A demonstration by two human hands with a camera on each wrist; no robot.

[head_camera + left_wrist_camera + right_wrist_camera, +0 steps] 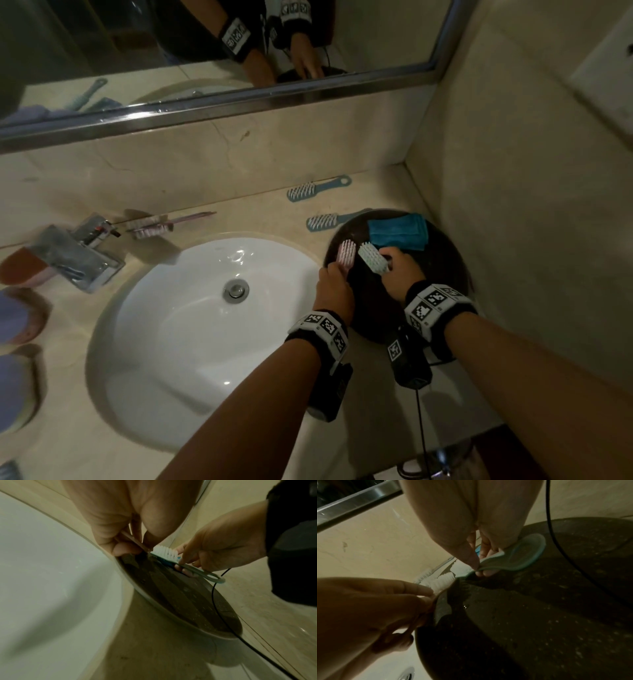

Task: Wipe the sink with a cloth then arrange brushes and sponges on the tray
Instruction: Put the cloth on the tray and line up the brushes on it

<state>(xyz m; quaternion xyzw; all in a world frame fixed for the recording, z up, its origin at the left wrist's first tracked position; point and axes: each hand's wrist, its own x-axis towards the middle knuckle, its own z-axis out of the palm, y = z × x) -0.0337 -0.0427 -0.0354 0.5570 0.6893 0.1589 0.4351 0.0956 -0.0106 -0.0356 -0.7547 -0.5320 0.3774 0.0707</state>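
A round dark tray [442,274] sits on the counter right of the white sink [191,329]. My left hand [334,277] grips the handle of a pink brush [346,253] over the tray's left rim. Beside it my right hand [399,270] pinches the handle of a light blue brush [373,257], bristles up. In the left wrist view the blue brush [171,555] shows white bristles and a looped handle end. A folded blue cloth [399,231] lies at the tray's far side. Two more blue brushes [317,188] [329,221] lie on the counter behind the tray.
A chrome faucet [78,255] stands left of the sink, with a pink brush [161,226] lying behind it. Purple and brown sponges [17,322] sit at the left counter edge. A mirror [205,51] and a tiled wall [513,171] close the corner. A black cable [421,421] hangs from my right wrist.
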